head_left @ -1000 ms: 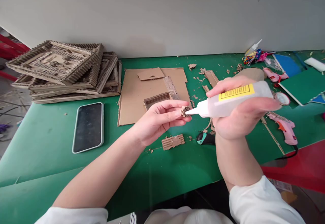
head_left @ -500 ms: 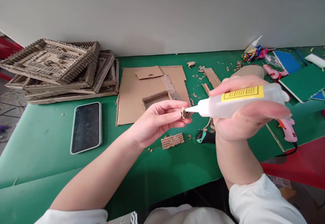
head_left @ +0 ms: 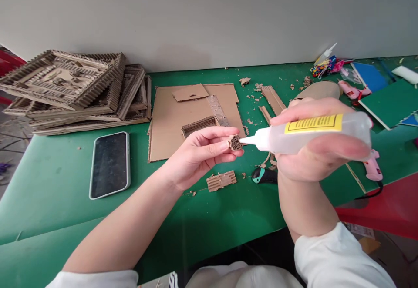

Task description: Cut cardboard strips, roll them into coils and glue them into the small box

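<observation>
Here, frame centre: left hand (head_left: 199,155) pinches small rolled cardboard piece (head_left: 234,142) at fingertips; right hand (head_left: 313,149) wraps glue bottle (head_left: 310,132), nozzle touching piece. Risks — hard squeeze likely floods corrugations, glue reaches fingers; loose pinch — piece may drop onto green table (head_left: 65,179).

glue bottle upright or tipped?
Tipped. The glue bottle lies nearly level in the right hand, its nozzle pointing at the cardboard roll pinched by the left hand.

Glue bottle (head_left: 313,132) nozzle touching cardboard roll (head_left: 234,142)
</observation>
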`<state>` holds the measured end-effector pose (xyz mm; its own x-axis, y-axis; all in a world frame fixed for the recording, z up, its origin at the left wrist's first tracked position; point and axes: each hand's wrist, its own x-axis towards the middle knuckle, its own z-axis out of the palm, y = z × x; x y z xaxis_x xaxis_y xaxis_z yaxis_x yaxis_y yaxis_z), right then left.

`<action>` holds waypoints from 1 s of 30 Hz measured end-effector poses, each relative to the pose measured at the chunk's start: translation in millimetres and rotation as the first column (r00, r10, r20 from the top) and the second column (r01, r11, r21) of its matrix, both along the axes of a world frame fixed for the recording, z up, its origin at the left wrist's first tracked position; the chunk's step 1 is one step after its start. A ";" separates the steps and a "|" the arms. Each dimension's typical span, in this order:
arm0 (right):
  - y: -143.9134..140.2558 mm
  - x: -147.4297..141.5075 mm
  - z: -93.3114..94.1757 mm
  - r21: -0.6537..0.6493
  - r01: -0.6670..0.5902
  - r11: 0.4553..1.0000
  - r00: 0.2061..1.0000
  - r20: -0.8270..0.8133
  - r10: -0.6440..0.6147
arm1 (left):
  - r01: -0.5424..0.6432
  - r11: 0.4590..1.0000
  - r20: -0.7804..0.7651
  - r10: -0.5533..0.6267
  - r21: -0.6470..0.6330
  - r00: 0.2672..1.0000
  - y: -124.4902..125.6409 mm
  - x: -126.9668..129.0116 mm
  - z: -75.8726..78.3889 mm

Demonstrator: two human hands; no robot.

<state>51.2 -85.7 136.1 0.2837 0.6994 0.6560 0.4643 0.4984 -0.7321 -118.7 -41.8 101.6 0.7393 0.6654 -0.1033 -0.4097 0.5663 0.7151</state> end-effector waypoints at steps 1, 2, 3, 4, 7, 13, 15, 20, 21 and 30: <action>0.8 0.4 -1.0 -0.022 0.023 0.999 0.999 0.037 -0.022 | -0.001 1.000 0.000 0.001 -0.001 1.000 0.0 0.0 -0.1; 1.6 0.8 -2.1 -0.043 0.046 0.998 0.996 0.072 -0.043 | -0.003 1.000 -0.002 0.003 -0.003 1.000 -0.1 0.1 -0.1; 2.5 1.4 -3.2 -0.061 0.062 0.996 0.993 0.100 -0.056 | -0.004 1.000 -0.005 0.004 -0.007 1.000 -0.1 0.2 -0.1; 3.3 2.0 -4.2 -0.077 0.066 0.995 0.991 0.119 -0.057 | -0.005 1.000 -0.008 0.005 -0.012 1.000 -0.2 0.4 0.1; 5.1 3.3 -5.9 -0.164 -0.026 0.986 0.989 0.138 0.049 | -0.006 1.000 -0.020 0.005 -0.027 1.000 -0.5 1.2 0.7; 4.5 -0.4 -8.3 -0.288 -0.120 0.950 0.992 0.012 0.129 | 0.005 0.999 -0.056 -0.007 -0.035 0.998 -2.4 2.7 0.6; 3.9 0.4 -10.4 -0.258 -0.087 0.962 0.996 -0.006 0.088 | 0.014 0.999 -0.056 -0.016 -0.033 0.998 -2.7 2.7 0.3; 1.4 5.8 -6.8 -0.141 -0.054 0.989 0.998 0.010 0.056 | 0.016 0.999 -0.037 -0.017 -0.028 0.999 -1.9 1.4 -0.1; 1.6 4.6 -2.8 -0.087 -0.044 0.995 0.999 0.016 0.045 | 0.013 1.000 -0.038 -0.015 -0.028 0.999 -1.6 1.0 -0.2; 13.6 -17.8 37.3 0.128 -0.152 0.980 0.861 -0.469 0.195 | -0.010 0.998 -0.052 0.006 -0.059 0.999 1.3 3.5 -8.7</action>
